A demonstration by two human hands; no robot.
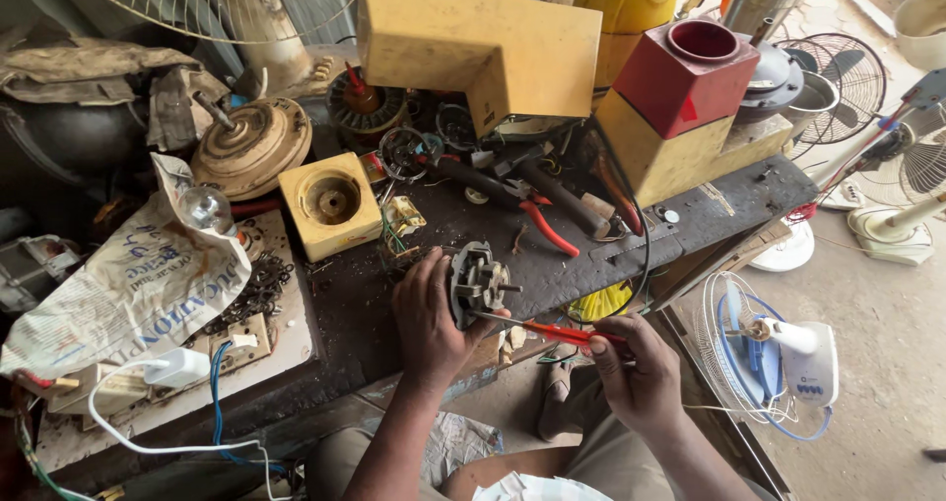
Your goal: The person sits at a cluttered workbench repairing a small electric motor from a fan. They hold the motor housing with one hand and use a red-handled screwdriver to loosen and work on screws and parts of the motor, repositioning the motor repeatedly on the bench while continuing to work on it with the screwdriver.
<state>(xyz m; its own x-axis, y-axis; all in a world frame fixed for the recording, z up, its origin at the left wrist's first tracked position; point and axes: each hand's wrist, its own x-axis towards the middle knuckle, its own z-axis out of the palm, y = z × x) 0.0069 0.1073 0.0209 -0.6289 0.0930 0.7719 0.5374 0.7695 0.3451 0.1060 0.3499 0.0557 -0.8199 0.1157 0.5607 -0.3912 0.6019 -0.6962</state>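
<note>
Red-handled screwdriver (552, 330) gripped in right hand (636, 373), motor (476, 282) clutched in left hand (431, 316), pliers (544, 227) beyond.

Left hand (431, 309): raised from the lower middle of the view, forearm bare and angled up and slightly right, back of the hand toward the camera. Fingers curled forward and closed around something at the fingertips, thumb on the right side, knuckles bent.

Right hand (639, 368): just right of the left hand and a little lower, apart from it. Forearm rising from the lower right, wrist bent inward. Fingers folded into a loose fist, thumb and forefinger pinched together and pointing left toward the left hand.
</note>
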